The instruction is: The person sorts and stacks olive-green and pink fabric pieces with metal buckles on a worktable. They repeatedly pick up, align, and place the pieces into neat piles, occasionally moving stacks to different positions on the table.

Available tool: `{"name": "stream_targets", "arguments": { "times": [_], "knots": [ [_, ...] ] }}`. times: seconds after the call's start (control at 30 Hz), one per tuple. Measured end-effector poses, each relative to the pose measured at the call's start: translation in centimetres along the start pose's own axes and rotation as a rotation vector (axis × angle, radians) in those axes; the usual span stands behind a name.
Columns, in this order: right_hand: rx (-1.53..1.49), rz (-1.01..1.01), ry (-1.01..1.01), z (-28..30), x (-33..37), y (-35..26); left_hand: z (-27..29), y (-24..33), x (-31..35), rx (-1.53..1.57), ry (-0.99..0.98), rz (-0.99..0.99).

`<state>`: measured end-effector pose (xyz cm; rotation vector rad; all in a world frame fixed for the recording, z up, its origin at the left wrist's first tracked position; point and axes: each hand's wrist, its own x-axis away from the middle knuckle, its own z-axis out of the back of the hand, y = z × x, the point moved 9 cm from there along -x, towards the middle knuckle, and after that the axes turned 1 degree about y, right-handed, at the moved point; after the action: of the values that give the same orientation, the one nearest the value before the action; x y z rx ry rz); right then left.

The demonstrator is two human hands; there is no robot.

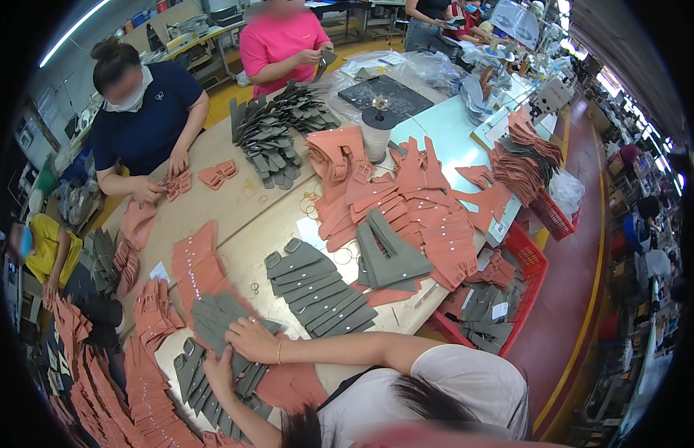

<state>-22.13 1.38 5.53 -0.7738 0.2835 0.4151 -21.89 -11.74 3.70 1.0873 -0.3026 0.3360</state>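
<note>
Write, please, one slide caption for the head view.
Left hand and right hand at a stack of grey-green cut pieces, with orange cut pieces piled on the worktable.

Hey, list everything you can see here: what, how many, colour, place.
Table: one, tan, centre
Green stack: uncounted, grey-green, lower centre-left
Green row: many overlapping pieces, grey-green, mid-table
Green pile: many pieces, grey-green, far side
Orange pieces: many, orange-pink, across table and lower left
Spool: one, white, behind the big orange pile
Mat: one, black, far side
Baskets: two, red, right
Sewing machine: at least one, white, upper right
Other people: three nearby, navy, pink, yellow tops; more behind
Background: too crowded to count
Left grip: one, bare, at green stack
Right grip: one, bare, on green stack
</note>
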Motion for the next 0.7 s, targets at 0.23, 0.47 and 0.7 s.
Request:
{"name": "stream_targets", "arguments": {
  "times": [0.23, 0.47, 0.7],
  "knots": [
    [-0.721, -0.067, -0.402, 11.0, -2.0, 6.2, 0.4, -1.4, -0.5, -0.001, 0.043, 0.049],
    [-1.831, 0.142, 0.091, 29.4, -1.8, 8.3, 0.3, -2.1, -1.0, 0.036, 0.007, 0.082],
    [-1.39, 0.075, -0.2, 26.2, -5.2, 3.7, 0.7, -2.0, -0.9, 0.01, 0.056, 0.033]
  ]
}}
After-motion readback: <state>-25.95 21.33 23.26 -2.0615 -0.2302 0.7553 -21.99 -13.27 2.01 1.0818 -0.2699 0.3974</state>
